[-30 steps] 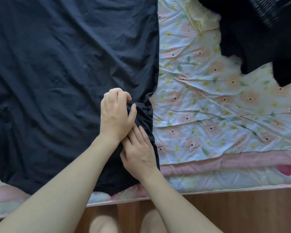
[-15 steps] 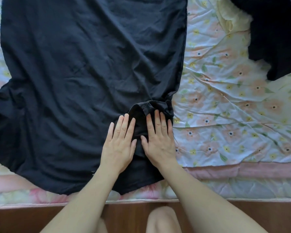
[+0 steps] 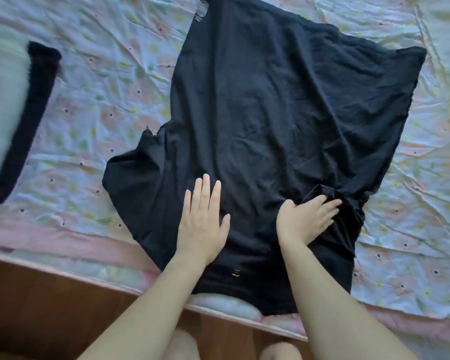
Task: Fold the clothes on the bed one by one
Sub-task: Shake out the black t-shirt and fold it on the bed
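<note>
A black T-shirt (image 3: 283, 107) lies spread on the bed with its neck end toward me. Its right sleeve (image 3: 340, 209) is turned in over the body, and its left sleeve (image 3: 130, 172) sticks out flat to the left. My left hand (image 3: 204, 222) rests flat on the shirt's lower middle, fingers together and pointing away. My right hand (image 3: 307, 219) lies palm down on the turned-in right sleeve, fingers spread and pointing right. Neither hand grips the cloth.
The floral bedsheet (image 3: 109, 81) shows on both sides of the shirt. A white garment with a black edge (image 3: 16, 113) lies at the far left. The bed's pink front edge (image 3: 63, 240) meets a wooden floor (image 3: 37, 307) in front of me, where my knees show.
The view has swung left and back, so the whole shirt shows. My left hand has slid left, away from the sleeve. My right hand has turned, fingers now pointing right over the sleeve.
</note>
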